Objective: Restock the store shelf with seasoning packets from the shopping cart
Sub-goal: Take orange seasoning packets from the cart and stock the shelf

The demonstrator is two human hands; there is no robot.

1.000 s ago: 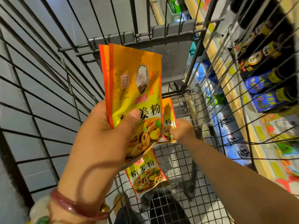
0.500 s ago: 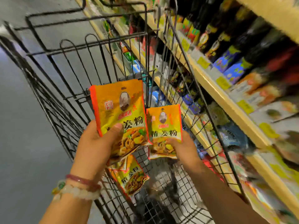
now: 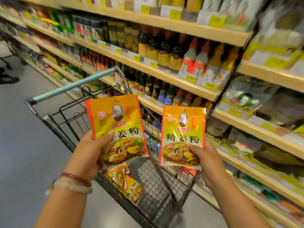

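Carrying step in hand: left hand (image 3: 88, 150) and right hand (image 3: 208, 160) each pinched packets (image 3: 182, 137), thumbs pressed on fronts, above cart (image 3: 153, 183). Next move likely required locating the matching shelf (image 3: 238, 122) slot.

Shelf rows (image 3: 166, 74) packed w/ bottles (image 3: 164, 53), no gaps; cart rim (image 3: 115, 186) betw. hands & lower shelves.

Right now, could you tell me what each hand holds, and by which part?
Left hand grips seasoning packets by the lower left edge; right hand grips another packet by its lower right corner.
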